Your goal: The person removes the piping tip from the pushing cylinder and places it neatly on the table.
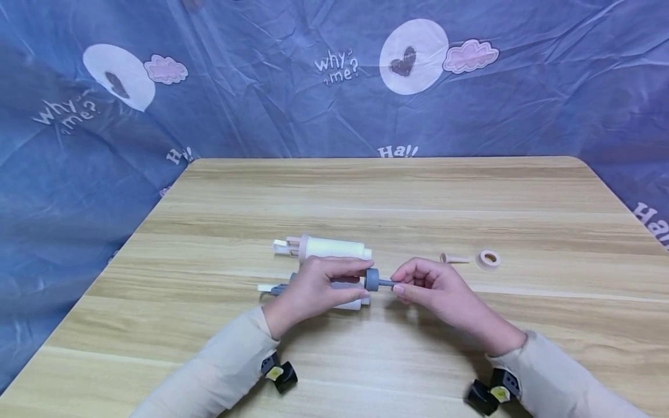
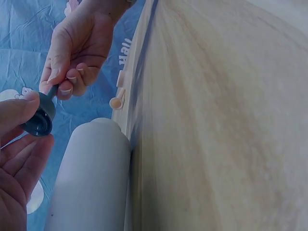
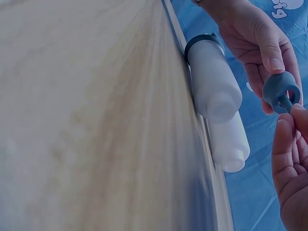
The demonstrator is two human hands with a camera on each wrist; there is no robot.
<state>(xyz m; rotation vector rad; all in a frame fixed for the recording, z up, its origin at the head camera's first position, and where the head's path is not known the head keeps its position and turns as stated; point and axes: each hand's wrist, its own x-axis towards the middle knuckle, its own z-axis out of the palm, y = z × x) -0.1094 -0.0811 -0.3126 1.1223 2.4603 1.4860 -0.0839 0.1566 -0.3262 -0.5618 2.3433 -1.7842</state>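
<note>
My left hand (image 1: 313, 283) pinches a grey ring-shaped cap (image 1: 371, 280) between thumb and fingers. From the cap's right side a thin grey stem (image 1: 387, 283) sticks out, and my right hand (image 1: 441, 290) pinches its far end. In the right wrist view the stem (image 3: 286, 104) meets the cap's round opening; whether the two are joined I cannot tell. Partly behind my left hand lies a white bottle with a grey collar (image 3: 211, 72). Just beyond it lies another white bottle with a pink collar (image 1: 334, 248).
Right of the bottles, a small pink funnel-ended stem (image 1: 455, 259) and a pink ring (image 1: 489, 259) lie on the wooden table (image 1: 397, 197). A blue printed cloth (image 1: 261, 75) hangs behind the table and at its sides.
</note>
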